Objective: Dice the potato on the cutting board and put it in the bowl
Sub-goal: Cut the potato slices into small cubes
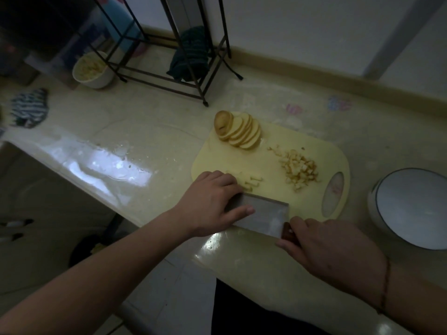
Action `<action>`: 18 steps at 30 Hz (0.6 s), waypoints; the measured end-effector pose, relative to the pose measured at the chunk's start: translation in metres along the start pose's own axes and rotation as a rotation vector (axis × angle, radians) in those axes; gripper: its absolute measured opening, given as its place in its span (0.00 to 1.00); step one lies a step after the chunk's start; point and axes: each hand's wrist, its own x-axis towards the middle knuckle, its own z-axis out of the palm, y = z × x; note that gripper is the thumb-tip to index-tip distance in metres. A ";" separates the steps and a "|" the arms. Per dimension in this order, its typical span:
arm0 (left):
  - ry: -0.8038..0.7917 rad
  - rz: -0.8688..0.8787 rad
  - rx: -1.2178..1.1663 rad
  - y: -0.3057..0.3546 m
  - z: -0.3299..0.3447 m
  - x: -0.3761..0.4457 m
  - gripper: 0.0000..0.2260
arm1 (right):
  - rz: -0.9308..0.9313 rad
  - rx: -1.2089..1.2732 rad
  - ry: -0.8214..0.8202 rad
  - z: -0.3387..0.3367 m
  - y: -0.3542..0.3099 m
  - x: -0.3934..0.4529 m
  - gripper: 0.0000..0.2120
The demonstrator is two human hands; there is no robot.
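A pale yellow cutting board (pixel 271 163) lies on the counter. At its far end leans a fanned row of potato slices (pixel 238 130). A heap of small potato dice (pixel 300 170) sits toward its right side. A few potato sticks (pixel 252 181) lie near its left front. My right hand (pixel 331 247) grips the dark handle of a cleaver (pixel 263 215) whose wide blade stands beside the sticks. My left hand (pixel 212 201) rests on the sticks with curled fingers, its thumb against the blade's flat. An empty white bowl (pixel 411 209) with a dark rim stands to the right of the board.
A second white bowl (pixel 93 70) holding chopped pieces stands at the back left by a black wire rack (pixel 169 76). A dark cloth (pixel 191 54) hangs in the rack. A striped cloth (pixel 29 108) lies at the far left. The counter edge runs below my arms.
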 end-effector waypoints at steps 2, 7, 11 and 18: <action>0.002 -0.013 -0.018 0.000 -0.005 0.002 0.35 | 0.005 0.000 0.008 0.001 -0.001 -0.003 0.23; 0.083 0.017 0.008 -0.009 -0.016 0.002 0.28 | 0.017 0.037 0.040 0.000 0.001 -0.006 0.22; 0.116 0.079 0.046 -0.006 -0.024 -0.001 0.16 | 0.047 0.037 0.019 -0.006 0.002 -0.005 0.22; -0.054 -0.077 0.118 0.027 -0.029 0.009 0.17 | 0.075 0.036 -0.006 -0.014 0.000 -0.010 0.26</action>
